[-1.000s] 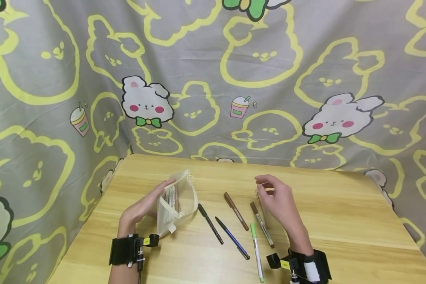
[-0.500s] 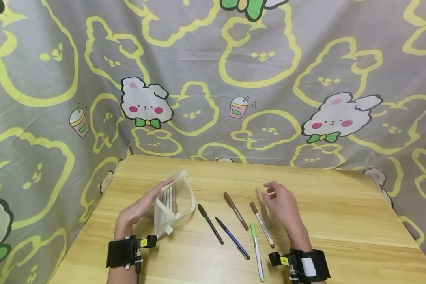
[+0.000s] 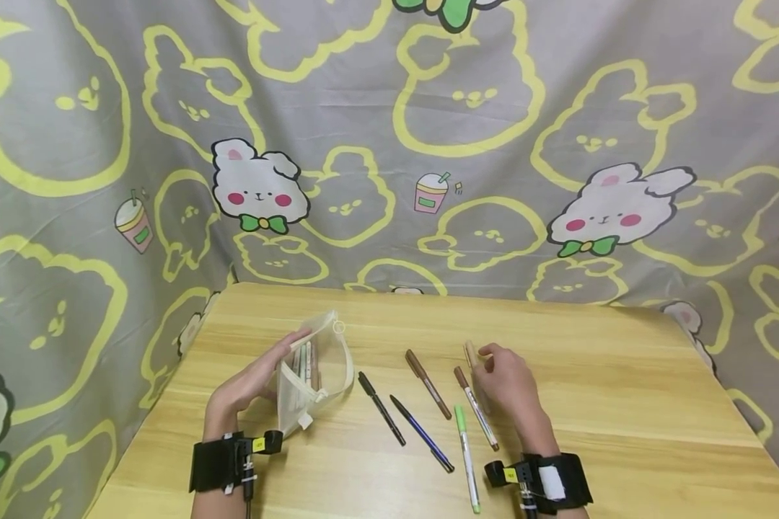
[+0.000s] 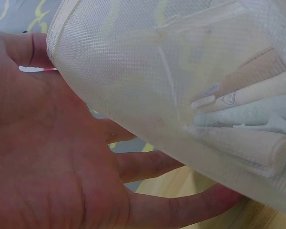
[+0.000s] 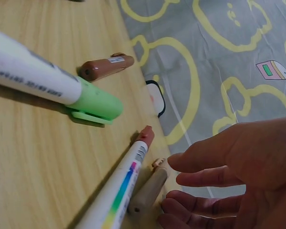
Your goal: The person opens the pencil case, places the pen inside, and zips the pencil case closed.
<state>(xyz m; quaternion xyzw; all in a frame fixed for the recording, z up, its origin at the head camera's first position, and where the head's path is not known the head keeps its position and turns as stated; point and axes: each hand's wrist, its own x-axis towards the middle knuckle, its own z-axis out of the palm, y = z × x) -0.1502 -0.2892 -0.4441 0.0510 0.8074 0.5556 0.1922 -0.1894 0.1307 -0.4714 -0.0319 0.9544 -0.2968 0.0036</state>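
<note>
My left hand [image 3: 247,386] rests against the outer side of a translucent mesh zip pouch [image 4: 133,95], fingers spread fairly straight behind it and thumb at its rim. Several pens [image 4: 248,109] show inside the pouch, whose mouth gapes to the right. On the right, my right hand [image 3: 508,378] is low over the table, its loosely bent fingers close beside a beige marker [image 5: 150,193]. Between thumb and fingertips nothing is held in the right wrist view. Just left of that marker lies a white marker with a brown cap [image 3: 476,407].
Across the middle of the wooden table [image 3: 363,476] lie a black pen [image 3: 381,409], a blue pen [image 3: 422,432], a brown marker [image 3: 428,383] and a white marker with a green cap [image 3: 466,458]. A patterned grey curtain [image 3: 363,108] stands behind the table.
My right hand has left the beige marker, drawn back to the right, then come back low beside it. My left hand and the pouch have shifted slightly left.
</note>
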